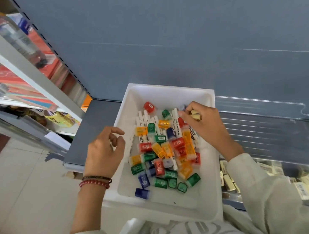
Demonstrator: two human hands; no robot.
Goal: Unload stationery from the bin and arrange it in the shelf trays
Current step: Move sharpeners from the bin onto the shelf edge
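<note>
A white bin [166, 90] rests on the grey shelf, filled with several small coloured sharpeners [159, 148] in red, orange, green and blue, and several white markers [142, 119]. My right hand [204, 124] is over the bin's far right side, shut on two beige erasers [196, 115], with its fingertips touching a pale purple sharpener [182, 107]. My left hand [104, 152] hovers at the bin's left rim, fingers loosely curled and holding nothing.
Clear shelf trays [272, 126] lie to the right of the bin; the near one holds several beige boxed erasers [303, 184]. Shelves of notebooks and packets [17, 76] stand at the left. A blue back panel [162, 42] rises behind.
</note>
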